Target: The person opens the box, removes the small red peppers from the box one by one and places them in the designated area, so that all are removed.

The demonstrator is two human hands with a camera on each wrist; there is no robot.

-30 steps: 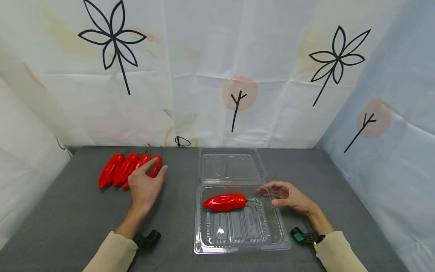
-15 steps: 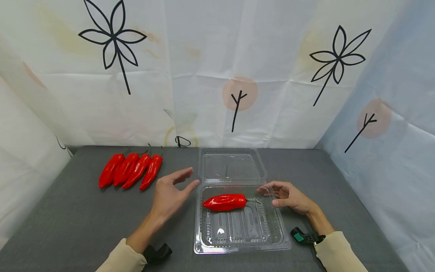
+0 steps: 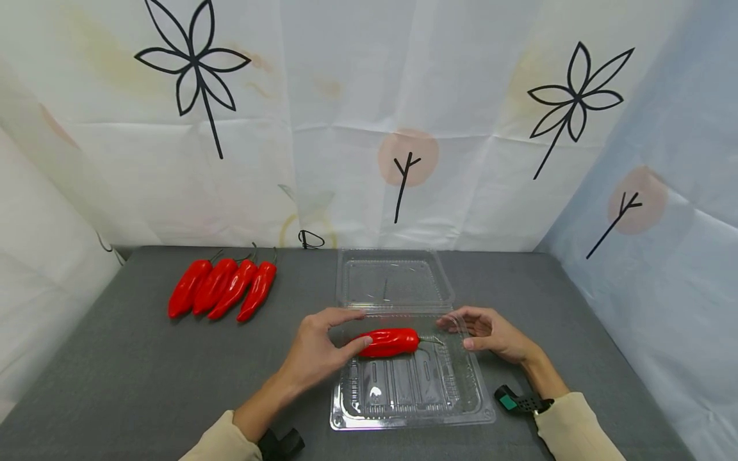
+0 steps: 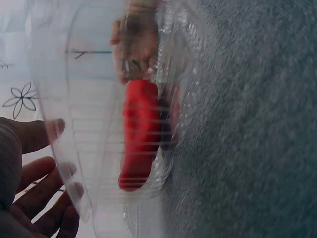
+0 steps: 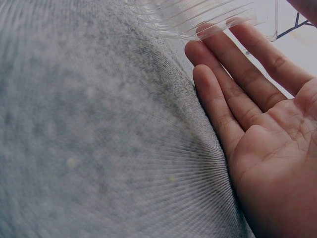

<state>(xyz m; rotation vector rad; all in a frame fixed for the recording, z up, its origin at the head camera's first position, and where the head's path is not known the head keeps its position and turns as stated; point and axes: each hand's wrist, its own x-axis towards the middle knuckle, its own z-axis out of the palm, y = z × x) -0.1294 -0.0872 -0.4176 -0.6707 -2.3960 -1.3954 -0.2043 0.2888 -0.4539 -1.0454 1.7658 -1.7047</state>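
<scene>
A red chili pepper [image 3: 392,342] lies crosswise in the back part of the clear plastic clamshell box [image 3: 418,424], its green stem to the right. My left hand [image 3: 319,349] reaches over the box's left edge, thumb and fingers spread apart around the pepper's pointed end, with no grip on it. In the left wrist view the pepper [image 4: 141,131] shows through the clear wall, apart from the fingers. My right hand [image 3: 490,334] rests at the box's right side, fingers relaxed. Its fingertips [image 5: 205,30] are at the clear plastic in the right wrist view.
Several more red peppers [image 3: 233,291] lie side by side at the back left of the grey tabletop [image 3: 144,378]. The clear lid [image 3: 394,278] is folded back flat behind the box. A white printed cloth [image 3: 340,96] stands behind the table.
My left hand has moved right, from the row of peppers at the left to the box and the pepper's tip. The right hand has stayed in place.
</scene>
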